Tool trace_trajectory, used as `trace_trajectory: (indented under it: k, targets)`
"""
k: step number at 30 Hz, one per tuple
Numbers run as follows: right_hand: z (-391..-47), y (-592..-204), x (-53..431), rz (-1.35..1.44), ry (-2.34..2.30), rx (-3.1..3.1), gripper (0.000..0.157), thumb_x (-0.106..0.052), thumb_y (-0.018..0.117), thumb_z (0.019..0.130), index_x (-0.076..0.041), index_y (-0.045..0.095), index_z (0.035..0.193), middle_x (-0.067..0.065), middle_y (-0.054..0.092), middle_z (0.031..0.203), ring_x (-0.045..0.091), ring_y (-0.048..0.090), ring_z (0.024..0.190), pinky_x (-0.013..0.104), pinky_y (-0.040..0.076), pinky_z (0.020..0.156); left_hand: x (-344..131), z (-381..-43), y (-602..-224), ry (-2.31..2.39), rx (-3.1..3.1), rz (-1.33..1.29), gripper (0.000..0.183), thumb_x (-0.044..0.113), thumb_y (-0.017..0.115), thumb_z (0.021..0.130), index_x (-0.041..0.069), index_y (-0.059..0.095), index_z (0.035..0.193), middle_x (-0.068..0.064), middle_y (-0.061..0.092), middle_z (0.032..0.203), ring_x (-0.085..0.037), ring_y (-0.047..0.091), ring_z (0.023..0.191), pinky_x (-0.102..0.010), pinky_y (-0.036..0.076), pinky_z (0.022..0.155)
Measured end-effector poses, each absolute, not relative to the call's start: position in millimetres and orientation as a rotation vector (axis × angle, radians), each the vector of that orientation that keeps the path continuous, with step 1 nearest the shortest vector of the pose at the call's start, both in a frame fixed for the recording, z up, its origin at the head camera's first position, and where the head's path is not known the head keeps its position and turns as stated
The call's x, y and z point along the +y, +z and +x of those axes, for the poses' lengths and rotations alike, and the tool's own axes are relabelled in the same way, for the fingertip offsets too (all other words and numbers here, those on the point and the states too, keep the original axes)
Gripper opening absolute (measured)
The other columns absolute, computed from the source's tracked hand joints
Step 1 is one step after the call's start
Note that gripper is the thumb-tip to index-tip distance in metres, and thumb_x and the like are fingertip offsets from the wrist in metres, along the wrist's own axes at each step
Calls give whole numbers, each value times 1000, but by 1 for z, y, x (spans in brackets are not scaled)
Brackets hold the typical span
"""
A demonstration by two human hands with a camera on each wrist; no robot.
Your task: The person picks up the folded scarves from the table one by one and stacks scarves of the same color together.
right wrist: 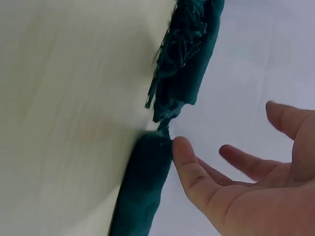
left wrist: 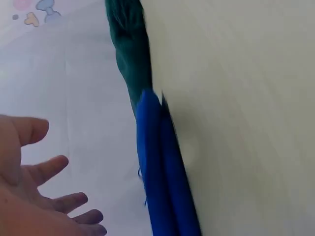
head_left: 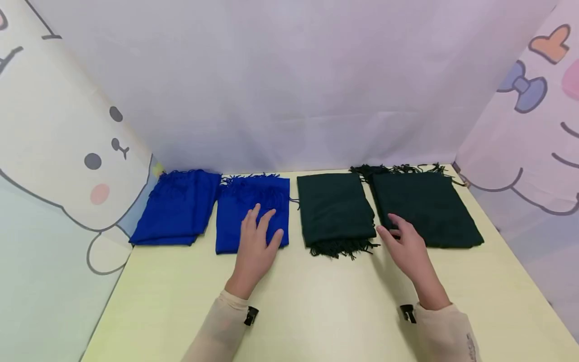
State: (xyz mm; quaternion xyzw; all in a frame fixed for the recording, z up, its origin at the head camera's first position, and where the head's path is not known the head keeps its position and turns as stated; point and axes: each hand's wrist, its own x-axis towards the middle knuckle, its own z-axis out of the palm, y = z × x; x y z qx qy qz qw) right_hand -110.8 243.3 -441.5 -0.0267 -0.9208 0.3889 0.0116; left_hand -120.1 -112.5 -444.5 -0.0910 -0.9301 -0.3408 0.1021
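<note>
The left hand's fingers were spread over a folded blue cloth; the right hand's, parted, pinched nothing, near the wide green cloth's corner. Both cloths seemed light and floppy, best gripped along folded edges nearest the fingers.

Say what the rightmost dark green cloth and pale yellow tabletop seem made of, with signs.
Rightmost folded dark green cloth: apparently matt woven textile, from folds and stringy fringe; fibre unclear.
Pale yellow tabletop: smooth, possibly laminate, given its flat, faintly streaked surface.
</note>
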Motion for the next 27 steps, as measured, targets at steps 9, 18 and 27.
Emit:
trace_trajectory:
  k: [9, 18, 27]
  targets:
    - [-130, -439, 238, -347, 1455, -2964, 84, -68, 39, 88, -3, 37, 141, 18, 58, 121, 29, 63, 101, 47, 45, 88, -70, -143, -452, -2259, -2559, 29, 49, 27, 56, 94, 17, 40, 139, -14, 30, 148, -32, 31, 136, -48, 34, 105]
    - [-149, -448, 228, -412, 1826, -2841, 68, -43, 49, 96, 1, 29, 144, 24, 41, 137, 32, 62, 106, 43, 48, 92, -44, -154, -458, -2679, -2231, 261, 56, 16, 51, 93, 13, 27, 143, -18, 29, 146, -29, 38, 129, -47, 35, 104]
    - [-156, -461, 227, -405, 2182, -2650, 64, -28, 55, 96, -4, 23, 147, 23, 30, 142, 30, 64, 100, 39, 51, 88, -33, -163, -468, -2902, -2076, 292, 59, 11, 53, 92, 28, 30, 143, -15, 32, 142, -31, 44, 125, -50, 34, 104]
